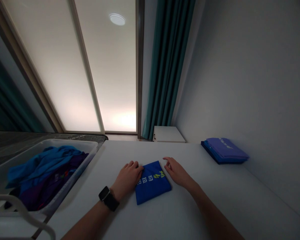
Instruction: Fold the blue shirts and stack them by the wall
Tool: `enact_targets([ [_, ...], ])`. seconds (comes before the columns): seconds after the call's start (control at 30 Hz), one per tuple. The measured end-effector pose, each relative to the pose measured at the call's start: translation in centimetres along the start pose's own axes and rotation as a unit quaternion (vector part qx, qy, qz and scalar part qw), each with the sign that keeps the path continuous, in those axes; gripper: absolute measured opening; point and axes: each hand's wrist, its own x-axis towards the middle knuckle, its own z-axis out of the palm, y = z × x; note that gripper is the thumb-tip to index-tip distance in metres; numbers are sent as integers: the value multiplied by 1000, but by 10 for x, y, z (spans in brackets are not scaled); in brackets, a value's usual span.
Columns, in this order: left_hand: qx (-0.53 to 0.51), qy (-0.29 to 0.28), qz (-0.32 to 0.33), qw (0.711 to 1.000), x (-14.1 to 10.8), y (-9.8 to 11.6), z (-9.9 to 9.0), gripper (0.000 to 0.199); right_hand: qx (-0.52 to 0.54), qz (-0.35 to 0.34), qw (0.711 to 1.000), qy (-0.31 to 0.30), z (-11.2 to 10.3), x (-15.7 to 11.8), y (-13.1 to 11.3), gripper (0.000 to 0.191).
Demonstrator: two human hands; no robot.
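one cloth (pixel 153 188), likely light, limp, best lifted by folded edges, against half-curled left hand (pixel 128 175) of unclear grip, beside empty, loosely opened right hand (pixel 176 170).

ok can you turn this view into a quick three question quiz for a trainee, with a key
1. True or false: the folded blue cloth lies on the white table between the person's left hand and right hand.

2. Which wrist wears the dark watch?
a) right
b) left
c) neither

3. Fill in the blank: the loose clothes at the far left lie piled in a ____.

Key:
1. True
2. b
3. plastic bin
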Motion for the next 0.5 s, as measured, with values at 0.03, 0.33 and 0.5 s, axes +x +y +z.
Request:
enact_targets([
  [0.03,18,-6,-17,1000,-1,0,-1,22,-17,2,1000,19,0,-1,-2,34],
  [0.33,-22,-87,-98,991,-7,-4,-17,28,-113,24,991,69,8,-6,-42,24],
  [0.5,-228,-168,-20,959,-7,-10,-29,38,-101,31,994,36,13,-5,-30,18],
])
